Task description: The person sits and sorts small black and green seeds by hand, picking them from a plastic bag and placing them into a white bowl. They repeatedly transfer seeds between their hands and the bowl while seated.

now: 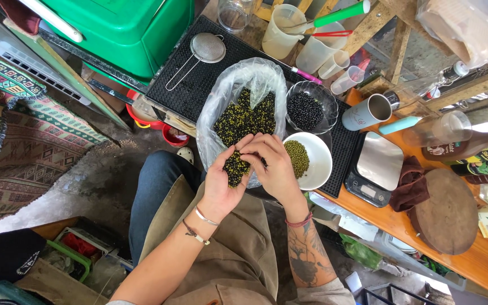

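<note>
- Left hand (pixel 224 183): yours, cupped palm-up and open, holding a heap of mixed beans (pixel 235 168), green and black together. Keep the palm level so none roll off.
- Right hand (pixel 272 166): yours, fingertips (pixel 249 155) bent down onto the heap, pinching at single beans. Whether one is caught between them cannot be told.
- Clear plastic bag (pixel 221 96): open, just beyond both hands, holding the bulk of the mixed beans. Work over its mouth so strays fall back in.
- White bowl (pixel 320 164): just beside your right hand, green beans only.
- Glass bowl (pixel 326 99): beyond the white one, black beans only.
- Black ribbed mat (pixel 199 79): under bag and bowls.
- Advice: pick one colour at a time and drop it low into its own bowl.
</note>
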